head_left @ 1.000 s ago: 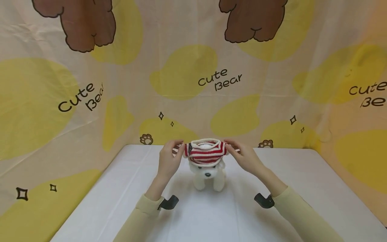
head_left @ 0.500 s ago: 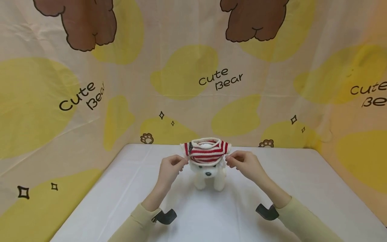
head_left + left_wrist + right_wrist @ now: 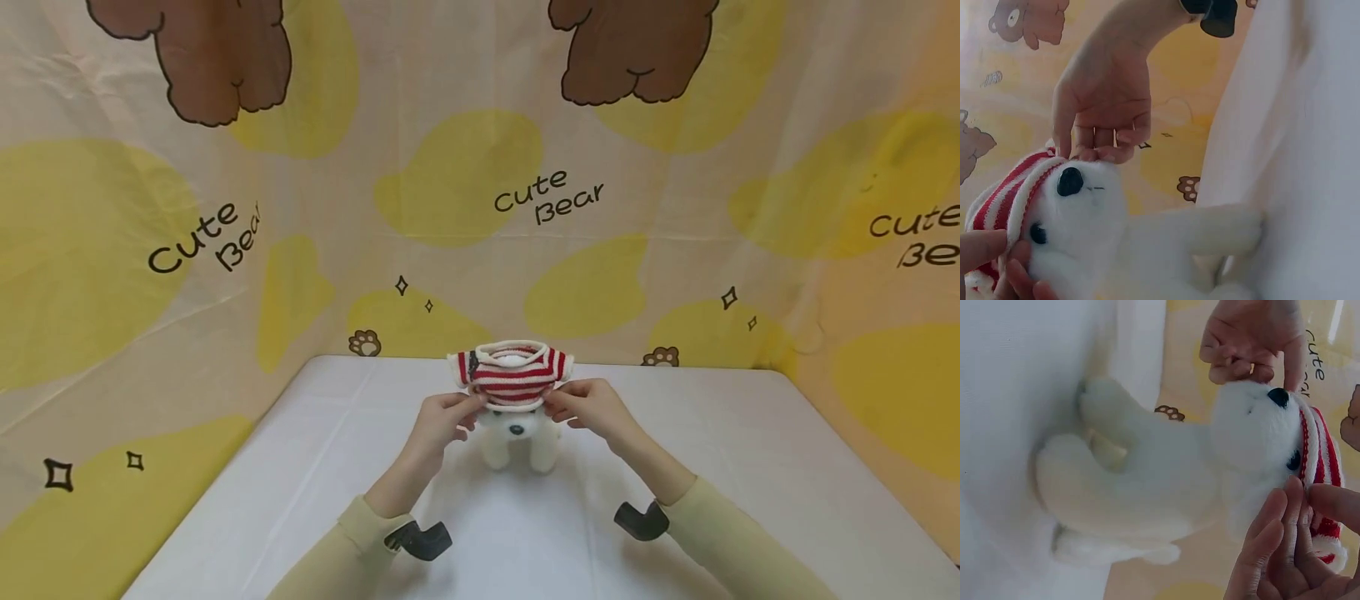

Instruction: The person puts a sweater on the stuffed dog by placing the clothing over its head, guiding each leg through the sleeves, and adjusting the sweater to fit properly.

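Sweater (image 3: 513, 383), striped red and white: capping white plush dog (image 3: 516, 446), hem (image 3: 514, 408) just above eyes (image 3: 1038, 233), far centre of surface (image 3: 517, 533). Left hand (image 3: 441, 419), right hand (image 3: 596, 407): each pinching hem, opposite sides, apparently for even stretch. Plush dog: upright, presumably for steady support.

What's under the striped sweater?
Head of the white plush dog. Below the striped sweater, its nose and an eye show in the left-wrist view; white also shows in the neck opening, probably the crown. The forehead and anything else beneath are covered.
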`<act>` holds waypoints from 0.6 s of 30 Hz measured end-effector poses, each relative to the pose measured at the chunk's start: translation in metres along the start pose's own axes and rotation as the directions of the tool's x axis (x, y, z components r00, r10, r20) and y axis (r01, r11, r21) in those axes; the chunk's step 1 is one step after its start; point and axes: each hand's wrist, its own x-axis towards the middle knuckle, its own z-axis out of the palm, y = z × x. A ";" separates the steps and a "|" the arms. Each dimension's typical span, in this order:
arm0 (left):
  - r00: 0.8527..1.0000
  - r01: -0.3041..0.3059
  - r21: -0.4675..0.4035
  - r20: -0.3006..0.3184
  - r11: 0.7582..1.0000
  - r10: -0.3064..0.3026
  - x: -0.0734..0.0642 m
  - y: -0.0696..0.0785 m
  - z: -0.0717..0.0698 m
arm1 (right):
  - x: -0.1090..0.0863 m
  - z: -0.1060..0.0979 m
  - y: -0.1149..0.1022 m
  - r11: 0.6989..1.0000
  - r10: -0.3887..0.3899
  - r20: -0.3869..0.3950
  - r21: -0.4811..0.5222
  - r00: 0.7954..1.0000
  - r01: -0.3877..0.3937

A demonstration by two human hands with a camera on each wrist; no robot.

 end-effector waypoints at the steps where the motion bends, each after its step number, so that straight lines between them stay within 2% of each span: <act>1: 1.000 0.007 -0.035 0.013 0.999 -0.007 0.000 0.000 0.001 | 0.000 0.000 0.000 1.000 0.000 -0.001 0.017 1.000 0.000; 7: 0.995 0.010 -0.204 0.101 0.979 0.011 0.000 -0.007 0.002 | -0.004 0.003 0.002 0.992 0.005 -0.005 0.125 1.000 -0.004; 10: 0.991 0.004 -0.215 0.134 0.977 0.026 0.000 -0.009 0.000 | -0.006 0.004 0.003 0.985 -0.009 0.003 0.174 1.000 0.008; 13: 0.987 0.007 -0.212 0.160 0.977 0.028 0.000 -0.009 -0.002 | -0.006 0.005 0.004 0.984 -0.021 0.014 0.176 1.000 0.018; 18: 0.985 0.005 -0.209 0.167 0.978 0.030 0.000 -0.010 -0.002 | -0.006 0.007 0.004 0.983 -0.013 0.003 0.181 1.000 0.012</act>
